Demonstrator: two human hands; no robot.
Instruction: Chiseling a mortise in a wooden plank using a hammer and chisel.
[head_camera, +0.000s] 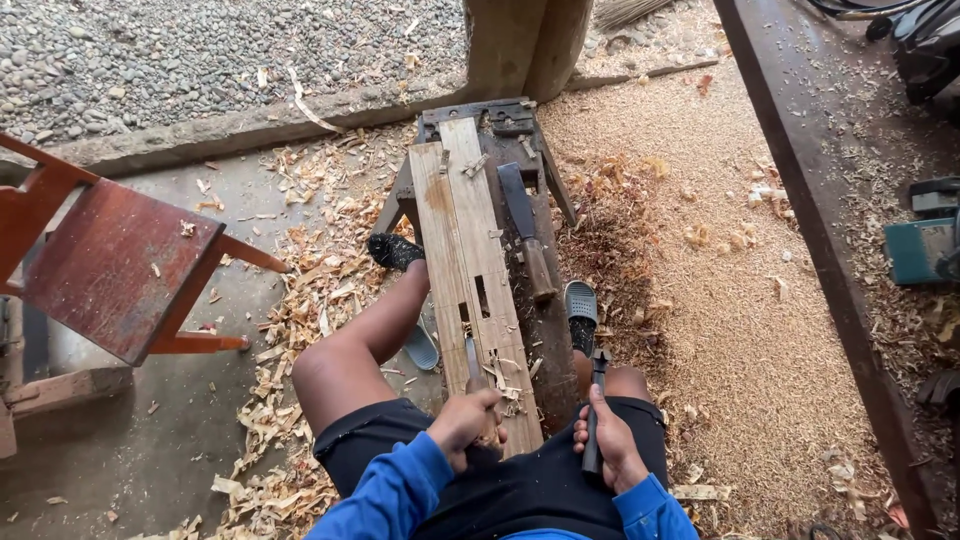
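I sit astride a low workbench (545, 330) with two pale wooden planks (470, 250) lying lengthwise on it. Small rectangular slots are cut into the planks near me. My left hand (465, 425) grips a chisel (473, 362) whose blade stands on the near plank. My right hand (612, 445) holds a dark hammer (596, 400) by its handle, head up, to the right of the planks. A large knife with a wooden handle (527, 235) lies on the bench beside the planks.
Wood shavings (310, 300) cover the concrete floor at left, sawdust (740, 300) at right. A red wooden chair (110, 265) lies tipped at left. A long dark bench (850, 200) with a teal box (920, 250) runs along the right. Gravel lies beyond.
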